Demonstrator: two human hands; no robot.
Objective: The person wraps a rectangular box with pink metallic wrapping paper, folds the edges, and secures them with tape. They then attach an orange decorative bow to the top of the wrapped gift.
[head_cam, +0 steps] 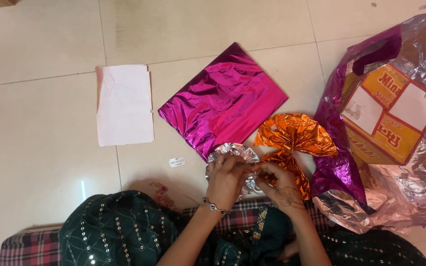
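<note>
Silver foil rosette (232, 153), near centre: pinched by left hand (225, 180) and right hand (279, 184); orange foil fan (294, 135) just right.

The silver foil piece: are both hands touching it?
Touching. The head view shows the left hand and right hand pinching the pleated silver foil piece with their fingers.
</note>
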